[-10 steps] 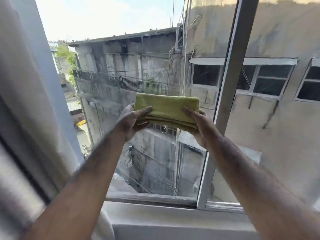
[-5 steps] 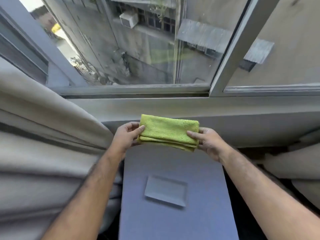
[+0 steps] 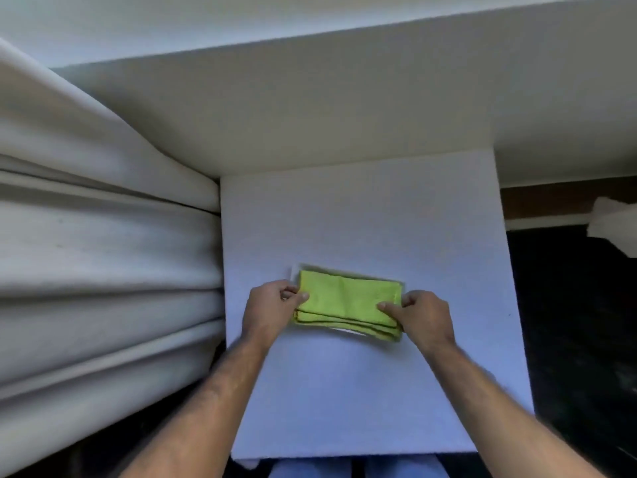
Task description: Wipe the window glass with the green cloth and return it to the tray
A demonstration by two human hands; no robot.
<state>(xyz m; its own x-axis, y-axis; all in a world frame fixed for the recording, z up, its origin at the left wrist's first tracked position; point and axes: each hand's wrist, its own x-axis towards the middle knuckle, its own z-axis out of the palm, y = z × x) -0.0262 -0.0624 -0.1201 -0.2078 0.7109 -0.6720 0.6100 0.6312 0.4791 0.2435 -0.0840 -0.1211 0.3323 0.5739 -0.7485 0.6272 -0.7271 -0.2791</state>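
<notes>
The folded green cloth [image 3: 348,303] lies flat over the pale tray [image 3: 293,271], which shows only as a thin rim at the cloth's far left corner and a sliver under its near edge. My left hand [image 3: 270,305] pinches the cloth's left end. At the right end, my right hand [image 3: 418,313] has its thumb on top of the cloth. Both hands still grip it. The window glass is out of view.
The tray rests on a white table [image 3: 379,391] set against the wall below the sill [image 3: 310,108]. Thick folds of a pale curtain [image 3: 103,253] press against the table's left edge. Dark floor [image 3: 579,322] lies to the right.
Both hands brought the cloth down from the window glass, past the sill, onto the tray. My view tilted from the window down to the table.
</notes>
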